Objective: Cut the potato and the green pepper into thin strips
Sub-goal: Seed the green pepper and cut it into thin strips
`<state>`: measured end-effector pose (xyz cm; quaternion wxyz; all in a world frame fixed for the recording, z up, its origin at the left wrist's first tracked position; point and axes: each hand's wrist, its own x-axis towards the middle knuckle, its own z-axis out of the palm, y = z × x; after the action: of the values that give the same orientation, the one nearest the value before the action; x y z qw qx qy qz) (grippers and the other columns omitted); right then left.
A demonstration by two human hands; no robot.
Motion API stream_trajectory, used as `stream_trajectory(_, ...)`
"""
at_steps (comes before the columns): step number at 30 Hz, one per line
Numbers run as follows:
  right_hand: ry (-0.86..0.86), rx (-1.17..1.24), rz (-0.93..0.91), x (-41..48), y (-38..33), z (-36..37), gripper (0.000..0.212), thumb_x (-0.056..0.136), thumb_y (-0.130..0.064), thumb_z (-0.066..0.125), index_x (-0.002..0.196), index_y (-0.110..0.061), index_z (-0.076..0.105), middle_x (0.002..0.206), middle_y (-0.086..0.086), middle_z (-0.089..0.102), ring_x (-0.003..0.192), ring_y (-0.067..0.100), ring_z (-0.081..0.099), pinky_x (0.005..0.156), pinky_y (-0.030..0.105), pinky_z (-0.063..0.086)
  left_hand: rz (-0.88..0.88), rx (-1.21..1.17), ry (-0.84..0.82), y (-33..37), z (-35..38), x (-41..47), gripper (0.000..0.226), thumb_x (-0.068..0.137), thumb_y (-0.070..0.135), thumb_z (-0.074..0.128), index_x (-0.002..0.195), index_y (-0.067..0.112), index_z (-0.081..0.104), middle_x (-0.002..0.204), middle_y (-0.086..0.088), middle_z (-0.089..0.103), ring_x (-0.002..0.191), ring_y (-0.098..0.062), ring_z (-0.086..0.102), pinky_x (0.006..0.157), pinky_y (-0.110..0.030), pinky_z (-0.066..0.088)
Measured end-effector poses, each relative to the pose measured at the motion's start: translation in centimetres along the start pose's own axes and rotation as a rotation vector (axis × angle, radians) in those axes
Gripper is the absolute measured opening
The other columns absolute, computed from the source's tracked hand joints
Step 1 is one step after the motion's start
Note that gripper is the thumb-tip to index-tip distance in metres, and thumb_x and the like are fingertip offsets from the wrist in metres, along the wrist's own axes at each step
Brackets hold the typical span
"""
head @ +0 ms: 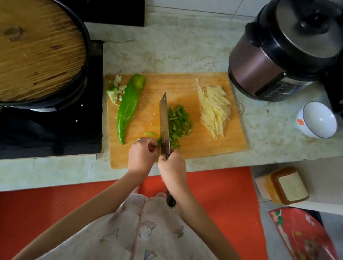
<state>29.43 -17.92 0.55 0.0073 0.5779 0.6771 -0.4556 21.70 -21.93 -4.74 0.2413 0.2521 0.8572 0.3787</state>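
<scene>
Near the front edge of the cutting board: right hand is wrapped round the knife handle, tip pointing away, edge down on the wood. Left hand pinches a short pepper piece with curled fingers, hard against the blade's left face.

Risks:
- The piece is nearly used up, so there's little to hold. One slip and the fingertips meet the edge.
- Cut pepper strips are piled against the blade's right face and likely get chopped again.
- Work is close to the board's front edge, so strips could drop to the floor.

Around:
- Whole green pepper lies uncut, just left of the left hand.
- Pepper scraps sit at the back left corner.
- Potato strips are heaped on the right side and look done.
- Wok is on the stove to the left.
- Pressure cooker stands at the board's back right corner, white bowl beyond it.

None of it blocks the knife.
</scene>
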Motion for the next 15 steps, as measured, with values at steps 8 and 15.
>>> stream_trajectory(8, -0.033, -0.030, 0.037, 0.6, 0.0, 0.0, 0.025, 0.091, -0.013, 0.047, 0.111, 0.001, 0.054, 0.096, 0.020, 0.062, 0.093, 0.039, 0.062, 0.077, 0.045, 0.052, -0.001, -0.020, -0.012, -0.2, -0.2, 0.3, 0.010, 0.079, 0.003, 0.066, 0.085, 0.007, 0.073, 0.085, -0.008, 0.072, 0.080, -0.024, 0.066, 0.066, -0.028, 0.046)
stream_trajectory(15, -0.081, -0.051, 0.112, 1.5, -1.0, 0.3, 0.026, 0.091, -0.012, 0.048, 0.111, 0.001, 0.057, 0.090, 0.015, 0.060, 0.094, 0.036, 0.063, 0.067, 0.032, 0.045, 0.006, -0.015, -0.066, -0.2, -0.5, 0.6, 0.011, 0.077, 0.000, 0.066, 0.084, 0.006, 0.072, 0.085, -0.009, 0.072, 0.080, -0.025, 0.066, 0.069, -0.033, 0.051)
